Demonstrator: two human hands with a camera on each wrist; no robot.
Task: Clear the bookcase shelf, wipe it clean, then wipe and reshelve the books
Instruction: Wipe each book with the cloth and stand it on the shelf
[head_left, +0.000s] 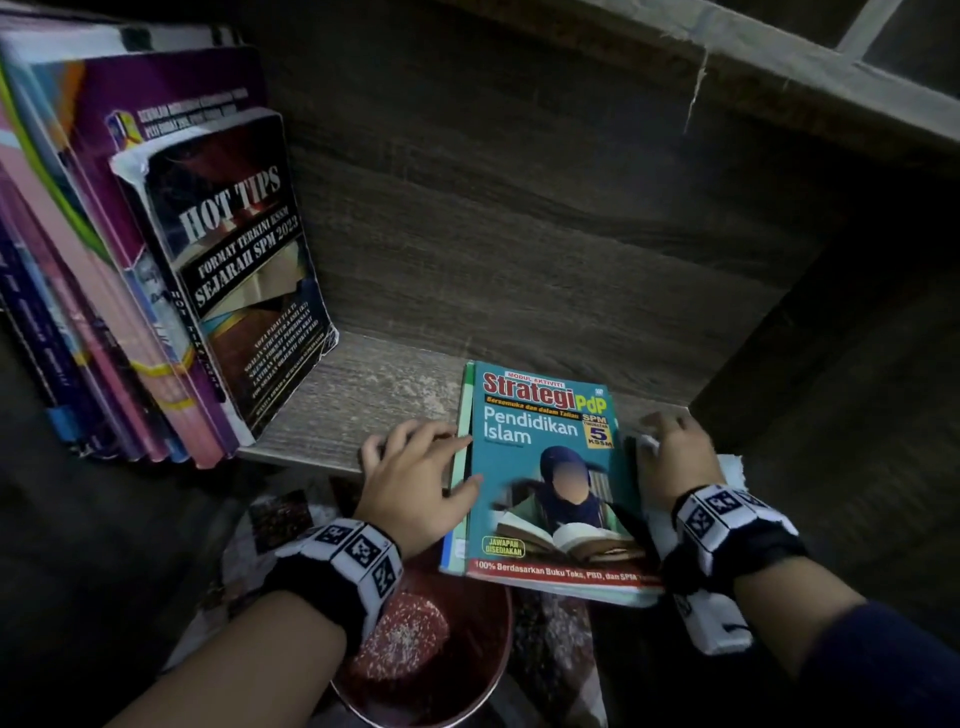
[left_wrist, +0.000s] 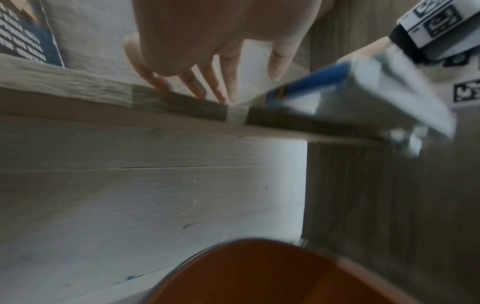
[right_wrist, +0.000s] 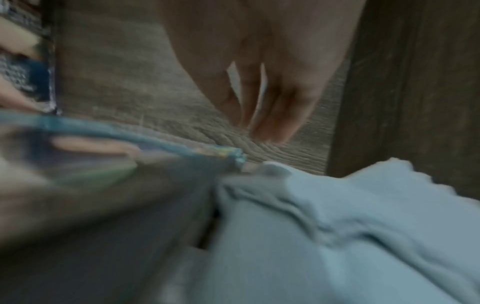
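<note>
Teal workbook (head_left: 545, 478) held between both hands, half onto the shelf (head_left: 363, 395).

Lying flat, cover up, on the right part of the shelf board, near end overhanging the front edge above a red bowl (head_left: 441, 639). Probably light and bendy, a glossy softcover likely to slip, so best taken by the long side edges or the spine. Left hand (head_left: 415, 478) on the book's left edge, thumb over the cover, fingers curled at the edge. Right hand (head_left: 672, 457) at the right edge, fingers bent over a white cloth (right_wrist: 350, 236). Standing row of books (head_left: 171, 291) well apart on the left, "HOT TIPS" outermost.
</note>
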